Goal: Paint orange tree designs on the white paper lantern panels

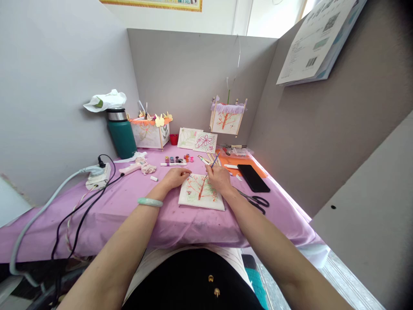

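Observation:
A white panel (196,199) painted with an orange-red tree and green and red dabs lies flat on the purple cloth. My right hand (219,178) is closed round a thin blue paintbrush (215,159), its lower end over the panel's upper part. My left hand (176,177) rests at the panel's upper left corner, fingers drawn together; whether they pinch anything is too small to make out. Just beyond the hands are small paint pots (177,159) and a white marker (173,164).
Scissors (258,200) and a black phone (253,178) lie at the right. A green bottle (121,135), a decorated box (146,137) and a power strip (98,176) stand at the left. Two drawn cards (205,142) lean at the back; a lantern (227,119) hangs above.

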Demonstrator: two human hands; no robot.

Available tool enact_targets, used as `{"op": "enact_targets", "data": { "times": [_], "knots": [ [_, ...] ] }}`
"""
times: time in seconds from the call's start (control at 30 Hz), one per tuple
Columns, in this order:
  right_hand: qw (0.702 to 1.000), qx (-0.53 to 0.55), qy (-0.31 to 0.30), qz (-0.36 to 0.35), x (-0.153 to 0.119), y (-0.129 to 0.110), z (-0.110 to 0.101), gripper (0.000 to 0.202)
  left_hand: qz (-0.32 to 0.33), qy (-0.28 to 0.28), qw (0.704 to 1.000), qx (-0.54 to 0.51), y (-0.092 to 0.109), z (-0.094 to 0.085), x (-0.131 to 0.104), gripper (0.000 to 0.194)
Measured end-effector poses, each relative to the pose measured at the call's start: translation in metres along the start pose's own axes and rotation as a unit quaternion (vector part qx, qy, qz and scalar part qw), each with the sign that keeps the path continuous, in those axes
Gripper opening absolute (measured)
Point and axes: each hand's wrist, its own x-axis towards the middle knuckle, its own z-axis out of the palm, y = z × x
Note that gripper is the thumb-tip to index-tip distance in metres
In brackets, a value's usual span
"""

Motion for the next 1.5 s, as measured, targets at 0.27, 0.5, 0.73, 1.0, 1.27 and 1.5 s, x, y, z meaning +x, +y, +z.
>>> {"op": "enact_targets", "data": {
  "times": [0.27, 0.5, 0.73, 1.0, 1.27, 1.5],
  "knots": [
    [0.999, -0.032, -0.034, 0.016, 0.0008, -0.0015, -0.0009, 0.05, -0.003, -0.001, 1.0, 0.003, -0.0002, 0.0003, 0.0003, 0.037],
    [0.998, -0.005, -0.051, 0.026, 0.0025, -0.0015, -0.0011, 0.052, -0.005, -0.002, 1.0, -0.002, 0.0007, 0.0005, 0.0, 0.037],
    [0.998, -0.032, -0.045, 0.016, 0.0018, -0.0011, 0.0002, 0.052, -0.002, 0.001, 1.0, 0.004, 0.0007, 0.0004, 0.0001, 0.037],
    [0.998, -0.047, -0.015, 0.035, 0.001, -0.0011, -0.0034, 0.048, 0.001, 0.004, 1.0, -0.003, -0.0008, 0.0007, 0.0002, 0.038],
    [0.998, -0.047, -0.015, 0.047, -0.0003, -0.002, -0.0052, 0.048, -0.001, 0.006, 1.0, -0.001, -0.0022, 0.0017, 0.0005, 0.037],
    [0.995, -0.081, -0.038, 0.05, -0.0008, -0.0062, -0.009, 0.055, -0.008, -0.002, 1.0, -0.001, -0.0006, 0.0007, 0.0006, 0.036]
  ]
}}
